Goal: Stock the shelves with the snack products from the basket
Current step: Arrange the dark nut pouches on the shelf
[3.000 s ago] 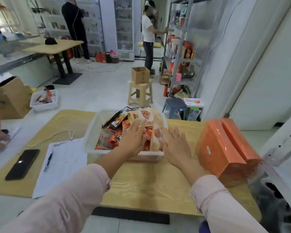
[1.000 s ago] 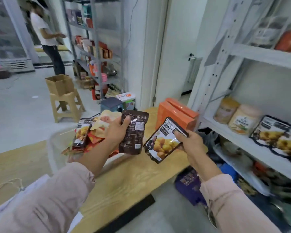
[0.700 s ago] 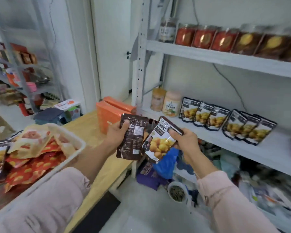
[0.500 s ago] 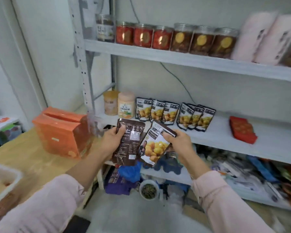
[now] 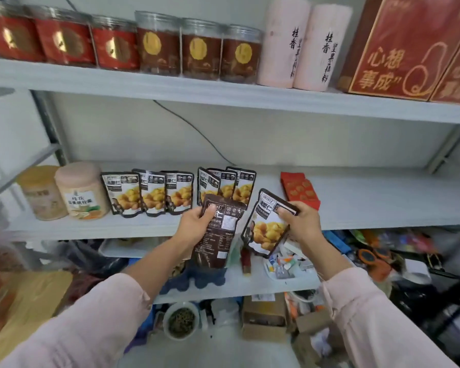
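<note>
Left hand [image 5: 197,224] grips a brown pouch [image 5: 218,243], back side out. Right hand [image 5: 303,227] pinches a second pouch [image 5: 266,229] by its top corner. Both are just near of the middle shelf [image 5: 369,208] edge. Risk as I see it: the standing pouch row [image 5: 175,195] leans, so a nudge while slotting these in could domino it.

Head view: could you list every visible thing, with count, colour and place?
red jars: three, red, top shelf left
brown jars: three, brown, top shelf middle
tubes: two, pale pink, top shelf, beside brown jars
boxes: two, red and gold, top shelf right
tubs: two, beige and pink, middle shelf left
shelved pouches: six, dark with yellow picture, middle shelf
flat pack: one, red, middle shelf right
clutter: uncountable, mixed, lower shelves
held pouches: two, dark, one in each hand
left hand: grips one held pouch
right hand: grips the other
</note>
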